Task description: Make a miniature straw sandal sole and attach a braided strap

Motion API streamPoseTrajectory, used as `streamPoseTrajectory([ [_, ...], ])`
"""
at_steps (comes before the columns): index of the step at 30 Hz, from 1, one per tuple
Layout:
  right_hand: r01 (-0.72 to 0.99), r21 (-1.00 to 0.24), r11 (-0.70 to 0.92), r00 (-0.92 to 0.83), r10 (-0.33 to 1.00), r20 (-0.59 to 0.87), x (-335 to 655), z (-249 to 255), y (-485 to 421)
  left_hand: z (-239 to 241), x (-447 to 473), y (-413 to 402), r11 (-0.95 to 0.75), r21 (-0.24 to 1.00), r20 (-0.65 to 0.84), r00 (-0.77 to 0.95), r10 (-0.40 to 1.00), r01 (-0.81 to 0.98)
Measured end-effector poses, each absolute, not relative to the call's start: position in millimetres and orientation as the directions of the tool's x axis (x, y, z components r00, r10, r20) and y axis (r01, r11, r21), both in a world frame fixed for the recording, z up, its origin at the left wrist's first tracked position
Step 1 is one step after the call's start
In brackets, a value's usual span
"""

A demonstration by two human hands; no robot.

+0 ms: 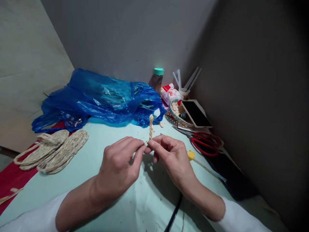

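At mid-frame, the left hand (pixel 120 161) and right hand (pixel 172 158) pinched the lower end of an upright braided strip (pixel 151 127), fingertips close together. Right of upper centre, a cup (pixel 184 92) held pale sticks (pixel 179 79); below, a woven basket (pixel 173 111) contained small items, too indistinct to name.

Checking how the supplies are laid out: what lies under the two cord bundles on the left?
Red material shows along the left of the cord bundles, and a pale green surface along their right. Directly beneath, the bundles cover everything.
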State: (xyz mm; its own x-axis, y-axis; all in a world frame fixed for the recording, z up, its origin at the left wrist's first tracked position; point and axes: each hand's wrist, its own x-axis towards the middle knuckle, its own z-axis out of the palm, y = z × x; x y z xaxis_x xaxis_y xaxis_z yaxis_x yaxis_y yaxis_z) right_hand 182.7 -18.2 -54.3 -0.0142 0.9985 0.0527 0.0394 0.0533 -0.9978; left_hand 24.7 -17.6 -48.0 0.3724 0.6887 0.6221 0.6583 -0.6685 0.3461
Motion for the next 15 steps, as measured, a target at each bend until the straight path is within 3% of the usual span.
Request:
streamPoseTrajectory([
  [6,-0.022,-0.997,0.076,-0.012,0.997,0.077,182,-56,-20,-57,36,-24,-0.729,-0.188,0.697,0.613,0.374,0.658],
  [9,-0.071,-0.996,0.05,-0.007,0.999,0.05,181,-59,-18,-58,44,-27,-0.692,-0.326,0.664,0.677,0.318,0.644],
  [12,-0.112,-0.993,0.02,0.021,1.0,0.017,181,-62,-15,-61,47,-31,-0.754,-0.247,0.64,0.687,0.344,0.608],
  [15,-0.091,-0.995,0.051,0.058,0.997,0.046,183,-62,-14,-62,44,-31,-0.823,0.115,0.669,0.568,0.478,0.557],
])
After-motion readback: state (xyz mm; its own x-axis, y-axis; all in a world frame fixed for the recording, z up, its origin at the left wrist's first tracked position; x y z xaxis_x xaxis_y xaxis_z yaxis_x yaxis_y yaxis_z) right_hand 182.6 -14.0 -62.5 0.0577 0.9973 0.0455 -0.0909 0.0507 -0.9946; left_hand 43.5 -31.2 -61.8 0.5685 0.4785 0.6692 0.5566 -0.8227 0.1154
